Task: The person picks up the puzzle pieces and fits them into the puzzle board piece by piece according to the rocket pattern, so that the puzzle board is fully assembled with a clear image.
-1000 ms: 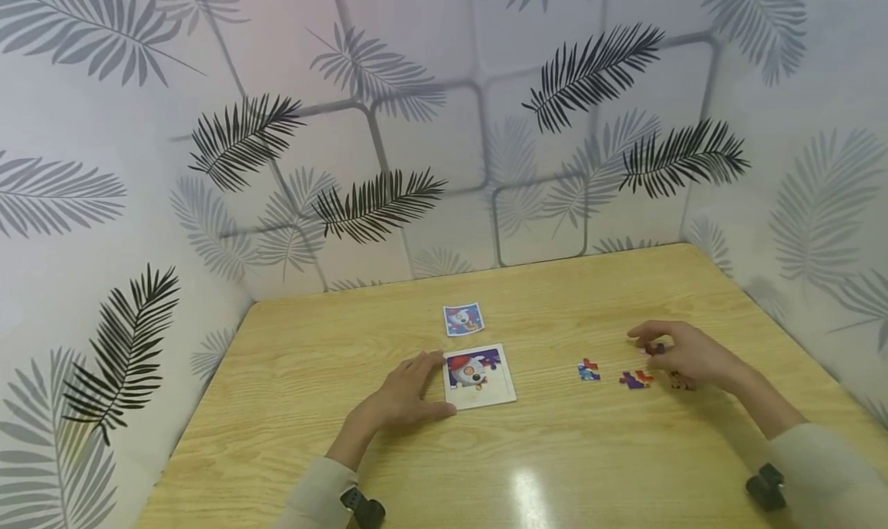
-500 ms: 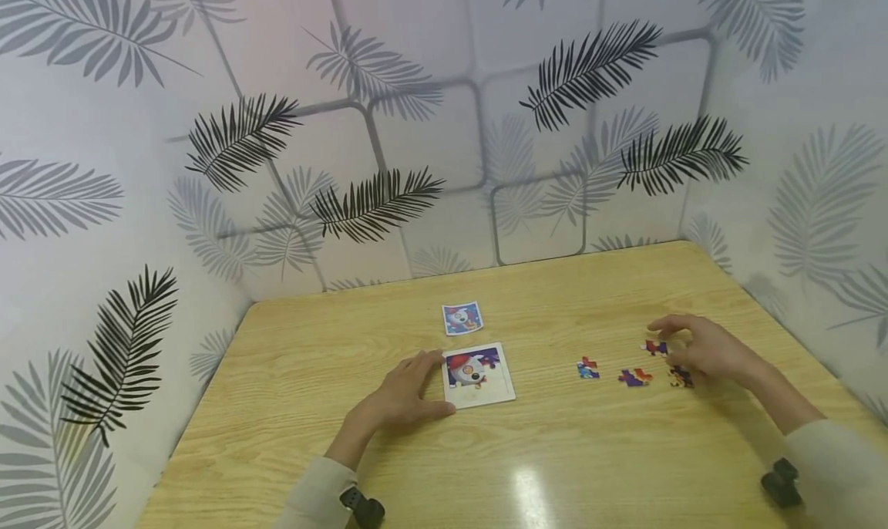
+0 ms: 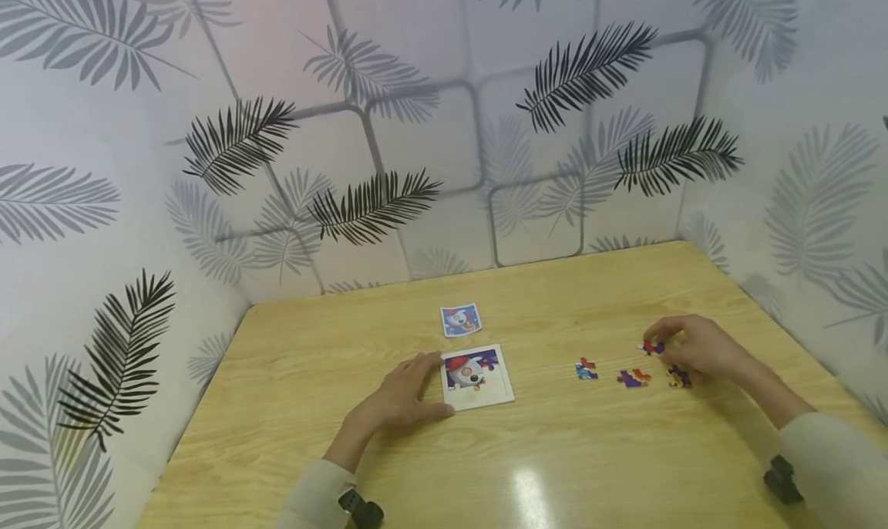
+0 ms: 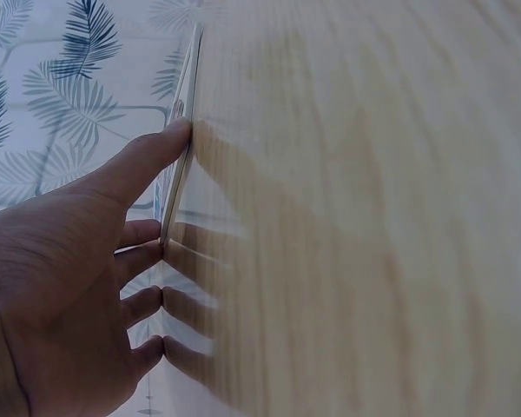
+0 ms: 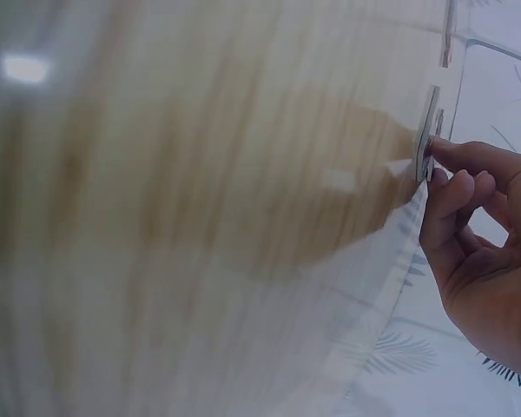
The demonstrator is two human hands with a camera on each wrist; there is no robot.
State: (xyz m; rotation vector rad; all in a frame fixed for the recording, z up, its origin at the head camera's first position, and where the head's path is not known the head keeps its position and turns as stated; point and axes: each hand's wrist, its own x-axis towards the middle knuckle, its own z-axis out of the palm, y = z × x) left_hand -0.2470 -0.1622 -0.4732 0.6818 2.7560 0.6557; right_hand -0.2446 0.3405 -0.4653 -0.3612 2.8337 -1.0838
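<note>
Touching the white square puzzle tray [image 3: 498, 392] with spread fingers of the left hand [image 3: 405, 394]; with the right hand [image 3: 708, 352], framing a red-and-purple jigsaw piece [image 3: 650, 347] low at the yellow wood-grain counter's [image 3: 430, 467] right, cannot tell whether pinching. Could knock the black-and-orange jigsaw piece [image 3: 678, 376] by dragging low.

Four loose puzzle pieces [image 3: 631, 379], one puzzle tray [image 3: 489, 393], one card [image 3: 461, 321], two hands [image 3: 401, 394], one table [image 3: 569, 459].

Red and purple puzzle piece [image 3: 650, 347]

left sleeve [image 3: 315, 495]: pale beige | right sleeve [image 3: 832, 463]: pale beige | left wrist camera [image 3: 363, 510]: black, strapped | right wrist camera [image 3: 782, 480]: black
</note>
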